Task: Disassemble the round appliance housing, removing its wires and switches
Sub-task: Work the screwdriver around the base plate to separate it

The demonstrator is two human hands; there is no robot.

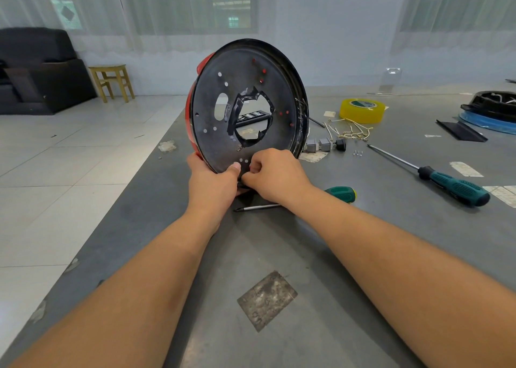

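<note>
The round appliance housing point(245, 68) stands on edge on the grey table point(279, 256), its dark inner face toward me, red outside showing at the left rim. A torn hole sits at its centre. My left hand point(212, 183) grips the lower rim, thumb pressed on the inner face. My right hand point(275, 174) has its fingers curled at the bottom edge, pinching a small part that I cannot make out. Loose yellowish wires point(351, 130) and small grey and black switches point(325, 145) lie on the table to the right.
A green-handled screwdriver point(339, 193) lies under my right wrist; a longer one point(452, 184) lies farther right. A yellow tape roll point(362, 110), a few screws point(357, 152) and black parts point(491, 107) sit at the back right. The table's left edge drops to a tiled floor.
</note>
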